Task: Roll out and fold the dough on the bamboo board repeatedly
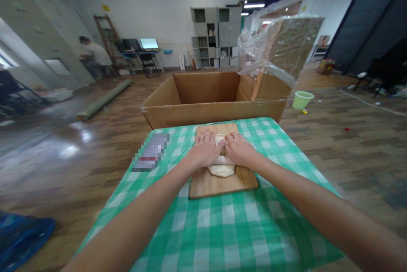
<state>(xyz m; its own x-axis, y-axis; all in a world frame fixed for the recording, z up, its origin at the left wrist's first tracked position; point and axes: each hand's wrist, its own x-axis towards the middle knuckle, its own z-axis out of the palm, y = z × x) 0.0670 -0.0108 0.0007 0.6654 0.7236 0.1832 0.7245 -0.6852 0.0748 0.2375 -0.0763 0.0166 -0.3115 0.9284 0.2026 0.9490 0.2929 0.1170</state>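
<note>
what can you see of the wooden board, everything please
The wooden board is light brown, flat and roughly rectangular, with a thin curved piece, perhaps a handle, at its far edge. It lies flat on the checked cloth. Pale dough rests on its middle; the left hand and right hand hide part of it.

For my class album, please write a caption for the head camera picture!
Left hand and right hand together over pale dough on a wooden board, green-checked tablecloth beneath.
</note>
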